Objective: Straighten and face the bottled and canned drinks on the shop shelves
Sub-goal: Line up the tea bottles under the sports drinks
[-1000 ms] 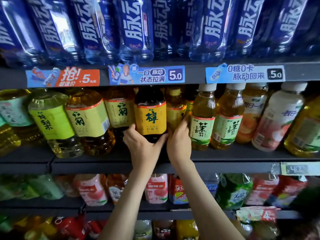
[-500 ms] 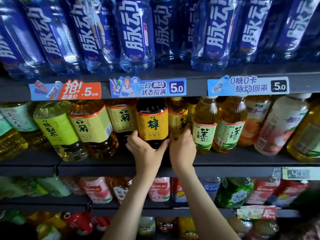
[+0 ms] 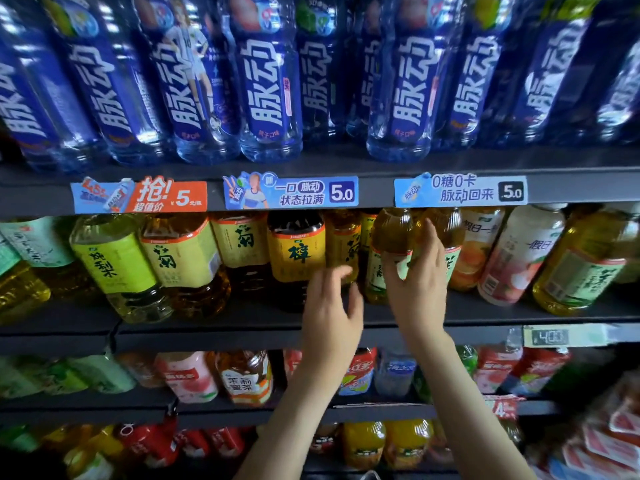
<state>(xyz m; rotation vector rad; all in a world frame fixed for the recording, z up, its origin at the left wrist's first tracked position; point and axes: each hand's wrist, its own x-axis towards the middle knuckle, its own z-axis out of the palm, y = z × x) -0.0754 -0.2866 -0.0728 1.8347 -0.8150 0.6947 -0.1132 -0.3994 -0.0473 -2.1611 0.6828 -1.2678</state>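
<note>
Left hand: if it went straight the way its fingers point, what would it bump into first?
Most likely the yellow-labelled bottle set back beside the dark tea bottle. The open left hand points up at the gap between them, but its fingers are blurred, so depth is unclear.

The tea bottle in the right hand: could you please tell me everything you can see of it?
The tea bottle is clear plastic, filled with amber liquid, with a green and white label mostly covered by the right hand. Its top is hidden behind the upper shelf edge. It is roughly upright at the front of the middle shelf, left of a matching bottle. The fingers curl round its right side, and the thumb crosses its label.
</note>
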